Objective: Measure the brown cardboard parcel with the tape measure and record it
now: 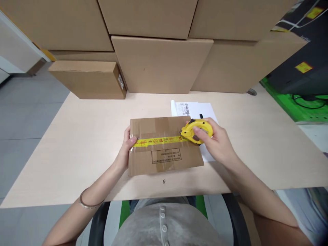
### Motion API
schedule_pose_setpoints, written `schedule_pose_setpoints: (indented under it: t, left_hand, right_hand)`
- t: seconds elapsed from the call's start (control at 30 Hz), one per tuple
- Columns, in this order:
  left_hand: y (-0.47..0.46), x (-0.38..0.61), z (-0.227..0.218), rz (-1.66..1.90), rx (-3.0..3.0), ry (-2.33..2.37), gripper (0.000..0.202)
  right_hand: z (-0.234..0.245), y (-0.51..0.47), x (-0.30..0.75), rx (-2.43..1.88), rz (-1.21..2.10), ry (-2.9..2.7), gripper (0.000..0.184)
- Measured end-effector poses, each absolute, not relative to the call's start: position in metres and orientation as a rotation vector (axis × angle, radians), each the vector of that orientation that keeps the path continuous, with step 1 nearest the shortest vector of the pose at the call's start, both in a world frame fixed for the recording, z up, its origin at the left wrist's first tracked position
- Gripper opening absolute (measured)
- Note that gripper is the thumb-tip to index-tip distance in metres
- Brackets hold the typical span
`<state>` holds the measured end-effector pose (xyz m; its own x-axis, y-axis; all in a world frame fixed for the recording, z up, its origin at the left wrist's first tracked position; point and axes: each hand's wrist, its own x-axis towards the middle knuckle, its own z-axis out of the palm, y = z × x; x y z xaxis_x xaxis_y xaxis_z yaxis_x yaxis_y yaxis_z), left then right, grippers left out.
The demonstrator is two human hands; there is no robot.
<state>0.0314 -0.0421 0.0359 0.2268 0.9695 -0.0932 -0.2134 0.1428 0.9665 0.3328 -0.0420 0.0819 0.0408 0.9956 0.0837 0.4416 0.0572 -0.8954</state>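
A small flat cardboard box is in front of me, sealed across its top with yellow tape that bears red printing. My left hand grips the box's left edge, its thumb lying over the end of the yellow strip. In my right hand is a yellow tape measure, held over the box's right end with my thumb on its side. Whether a measuring blade is pulled out cannot be made out against the yellow strip. White printed papers lie partly under the box and right hand.
Large cardboard boxes are stacked along the table's far side. A smaller closed carton stands at the back left. To the right, dark equipment sits on a green surface. The pale wooden table ends close to my body.
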Motion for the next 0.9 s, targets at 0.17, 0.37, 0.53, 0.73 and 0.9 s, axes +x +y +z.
schedule_pose_setpoints:
  t: [0.17,0.37,0.53,0.73,0.9]
  left_hand:
    - [-0.042,0.04,0.044,1.132,0.56,1.11,0.084]
    - [-0.043,0.04,0.043,1.138,0.586,1.128,0.085]
    - [-0.044,0.038,0.042,1.152,0.642,1.163,0.076]
    - [-0.043,0.029,0.041,1.134,0.676,1.203,0.067]
    - [-0.043,0.03,0.043,1.12,0.624,1.212,0.071]
  right_hand:
    - [0.066,-0.049,0.316,-1.364,0.736,-1.839,0.036]
    - [0.058,-0.051,0.316,-1.366,0.476,-1.913,0.049]
    - [0.047,-0.013,0.382,-1.968,0.422,-1.653,0.052]
    - [0.02,-0.001,0.424,-2.368,0.632,-1.793,0.051]
    - [0.022,0.004,0.429,-2.041,1.016,-1.81,0.054]
